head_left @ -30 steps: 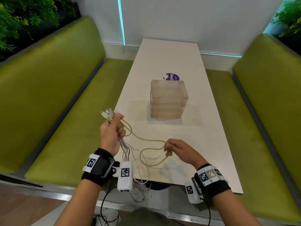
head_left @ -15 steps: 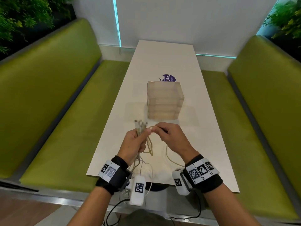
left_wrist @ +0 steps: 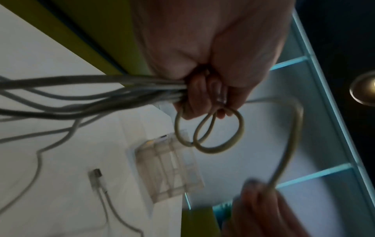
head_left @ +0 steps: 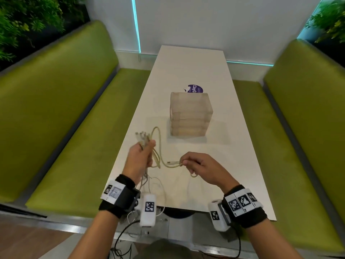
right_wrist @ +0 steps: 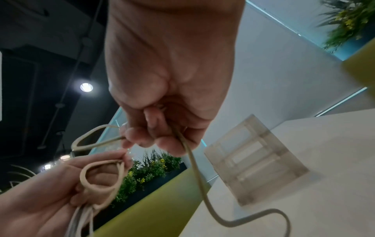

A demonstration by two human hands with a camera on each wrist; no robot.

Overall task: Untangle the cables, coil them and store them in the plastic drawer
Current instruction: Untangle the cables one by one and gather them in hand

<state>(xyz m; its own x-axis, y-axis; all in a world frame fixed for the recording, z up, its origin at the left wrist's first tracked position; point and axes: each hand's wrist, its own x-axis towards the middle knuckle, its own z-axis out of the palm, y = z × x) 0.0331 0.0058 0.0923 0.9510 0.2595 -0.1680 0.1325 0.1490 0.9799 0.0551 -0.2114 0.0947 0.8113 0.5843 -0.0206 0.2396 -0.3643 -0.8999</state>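
Note:
My left hand (head_left: 142, 156) grips a bundle of pale cables (head_left: 144, 140), with the plug ends sticking up above the fist and loose strands hanging below. Two small loops of a thicker beige cable (left_wrist: 209, 133) hang from its fingers. My right hand (head_left: 194, 163) pinches that same beige cable (head_left: 170, 164) a short way to the right, above the near part of the white table (head_left: 214, 71). The translucent plastic drawer unit (head_left: 190, 114) stands shut in the middle of the table, beyond both hands.
A purple round sticker (head_left: 195, 88) lies behind the drawer unit. Green upholstered benches (head_left: 56, 109) run along both sides of the table. A loose cable end with a plug (left_wrist: 95, 176) lies on the table near its front edge.
My hands were close together half a second ago; now the right hand has drawn down and to the right with the beige cable, while the left has shifted left with the bundle.

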